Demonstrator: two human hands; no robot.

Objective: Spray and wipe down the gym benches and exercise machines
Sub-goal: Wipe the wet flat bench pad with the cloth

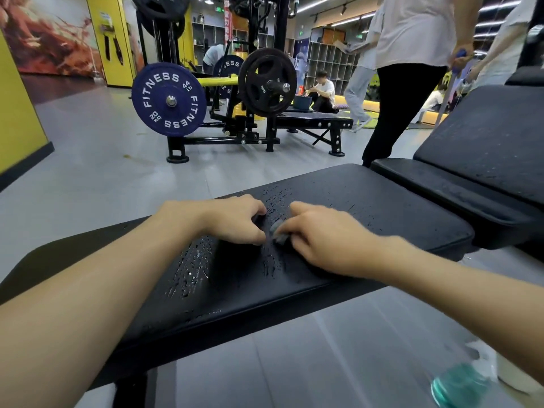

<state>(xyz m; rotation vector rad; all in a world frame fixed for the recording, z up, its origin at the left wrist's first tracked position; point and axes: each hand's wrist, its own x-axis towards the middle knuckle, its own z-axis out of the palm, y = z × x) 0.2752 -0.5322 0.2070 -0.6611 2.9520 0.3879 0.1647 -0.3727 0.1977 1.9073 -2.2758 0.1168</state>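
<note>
1. Gripping grey cloth (pixel 278 231) w/ right hand (pixel 321 240), fingers curled round it, mid bench pad (pixel 382 201). Resting left hand (pixel 235 222) just beside, fingers bent down; holding anything? can't tell.
2. Could miss droplets (pixel 191 269) near-left of hands, wiping w/ such a small wad.
3. Could slip on wet vinyl if pressing hard twd near edge.
4. Could knock over green bottle (pixel 459 384), low at near right, blurred.
5. Could bump person (pixel 406 83) passing far right, by backrest pad (pixel 485 148), when moving there next.
</note>
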